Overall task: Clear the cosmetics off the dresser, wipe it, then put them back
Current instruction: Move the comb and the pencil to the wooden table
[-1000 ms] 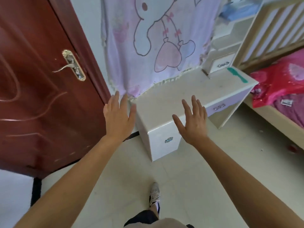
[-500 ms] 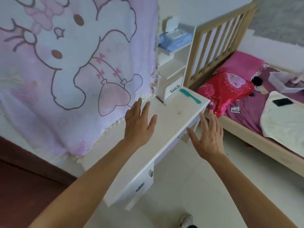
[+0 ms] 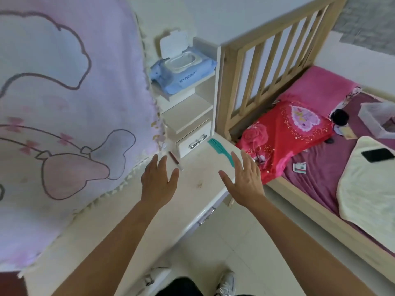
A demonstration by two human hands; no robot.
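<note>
The white dresser top (image 3: 198,178) runs from lower left to its right end by the bed. A teal comb (image 3: 221,152) lies near that end. A small dark pencil-like cosmetic stick (image 3: 175,160) lies by the little drawer unit (image 3: 193,142). My left hand (image 3: 159,181) hovers open above the top, fingertips just short of the stick. Over the dresser's front edge my right hand (image 3: 243,181) is spread, empty, its fingers close to the comb's handle. A blue wet-wipe pack (image 3: 181,74) with its lid up sits on the upper shelf.
A pink cartoon blanket (image 3: 70,116) hangs over the back of the dresser at left. At right stands a wooden bed (image 3: 265,60) with a red pillow (image 3: 286,133), a cream towel (image 3: 367,184), a black phone (image 3: 377,155) and small items. Pale tiled floor (image 3: 245,238) lies below.
The view has swung right from the door to the dresser's right end and moved closer. Both open hands have come forward toward the comb and the stick.
</note>
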